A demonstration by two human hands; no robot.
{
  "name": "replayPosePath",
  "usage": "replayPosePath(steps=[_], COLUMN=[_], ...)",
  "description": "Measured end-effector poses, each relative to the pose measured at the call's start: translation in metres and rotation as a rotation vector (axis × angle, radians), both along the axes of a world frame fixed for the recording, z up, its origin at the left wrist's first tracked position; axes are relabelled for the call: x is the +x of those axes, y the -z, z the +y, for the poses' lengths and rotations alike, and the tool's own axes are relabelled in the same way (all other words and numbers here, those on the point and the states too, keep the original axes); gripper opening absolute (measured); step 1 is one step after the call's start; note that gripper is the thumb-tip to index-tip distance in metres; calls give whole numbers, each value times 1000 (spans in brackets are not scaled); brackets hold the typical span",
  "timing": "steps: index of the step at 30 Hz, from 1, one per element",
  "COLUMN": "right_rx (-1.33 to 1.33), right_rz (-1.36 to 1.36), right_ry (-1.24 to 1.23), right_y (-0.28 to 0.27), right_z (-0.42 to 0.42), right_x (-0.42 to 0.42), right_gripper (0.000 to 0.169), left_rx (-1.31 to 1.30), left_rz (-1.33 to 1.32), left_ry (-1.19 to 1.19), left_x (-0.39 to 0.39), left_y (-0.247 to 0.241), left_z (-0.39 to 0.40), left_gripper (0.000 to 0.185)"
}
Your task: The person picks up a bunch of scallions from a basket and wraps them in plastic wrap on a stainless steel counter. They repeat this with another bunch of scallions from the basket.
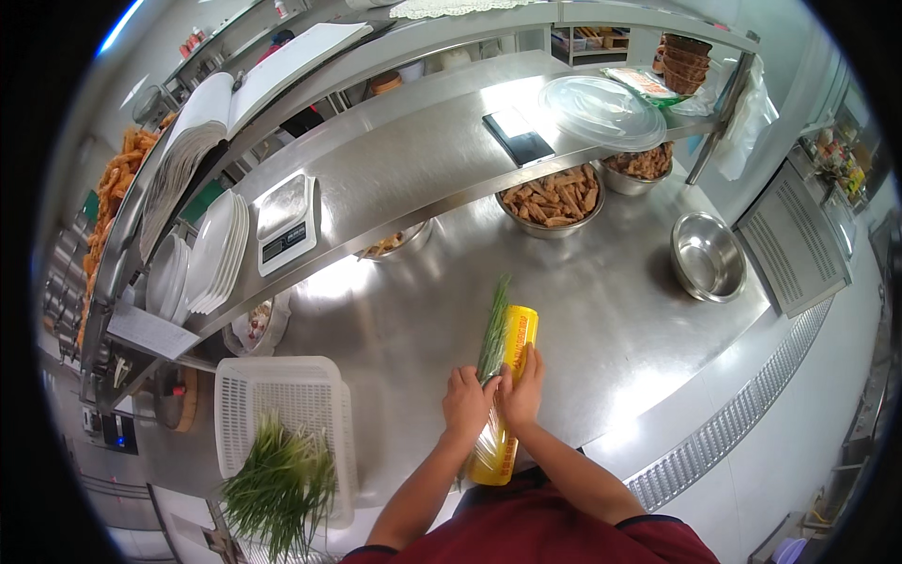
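In front of my body, a slim bundle of green chives (495, 324) lies lengthwise along a yellow roll of cling film (521, 326) that bears red writing. Clear film (487, 445) covers the lower part of the bundle. My left hand (466, 403) grips the chives from the left, its fingers curled over them. On the other side, my right hand (523, 396) lies around the roll, fingers along its right side and thumb close to the left thumb. The chives' lower ends are hidden by the hands and film.
A white plastic basket (338, 430) with loose chives (282, 479) stands at the left. Steel bowls of brown food pieces (553, 197) sit beneath the raised shelf (394, 169). It carries a scale (287, 225), plates (220, 247) and a phone (518, 136). Another steel bowl (708, 257) stands right.
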State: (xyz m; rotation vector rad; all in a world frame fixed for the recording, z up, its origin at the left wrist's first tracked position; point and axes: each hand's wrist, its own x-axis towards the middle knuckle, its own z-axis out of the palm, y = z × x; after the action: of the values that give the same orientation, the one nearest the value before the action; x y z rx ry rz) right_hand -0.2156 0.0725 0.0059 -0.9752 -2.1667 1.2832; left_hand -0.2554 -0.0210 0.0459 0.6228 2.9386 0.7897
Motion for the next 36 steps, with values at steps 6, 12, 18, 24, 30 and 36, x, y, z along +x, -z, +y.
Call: replayPosePath(steps=[6, 12, 18, 24, 30, 36], right_rx=[28, -105, -166, -73, 195, 48], right_rz=[26, -19, -56, -14, -113, -96], right_ry=[-30, -35, -34, -65, -254, -158], right_y=[8, 8, 3, 32, -10, -2], right_z=[5, -10, -14, 9, -12, -18], right_x=[1, 10, 19, 36, 23, 17], right_gripper=[63, 82, 86, 79, 84, 93], left_rx=[168, 184, 157, 641, 409, 79], left_rz=[-139, -135, -317, -639, -451, -72], left_ry=[-56, -140, -148, -91, -131, -86], left_x=[-13, -13, -16, -23, -40, 13], left_y=[36, 32, 13, 31, 53, 29], left_z=[-8, -3, 5, -11, -18, -35], left_gripper=[28, 31, 36, 41, 44, 47])
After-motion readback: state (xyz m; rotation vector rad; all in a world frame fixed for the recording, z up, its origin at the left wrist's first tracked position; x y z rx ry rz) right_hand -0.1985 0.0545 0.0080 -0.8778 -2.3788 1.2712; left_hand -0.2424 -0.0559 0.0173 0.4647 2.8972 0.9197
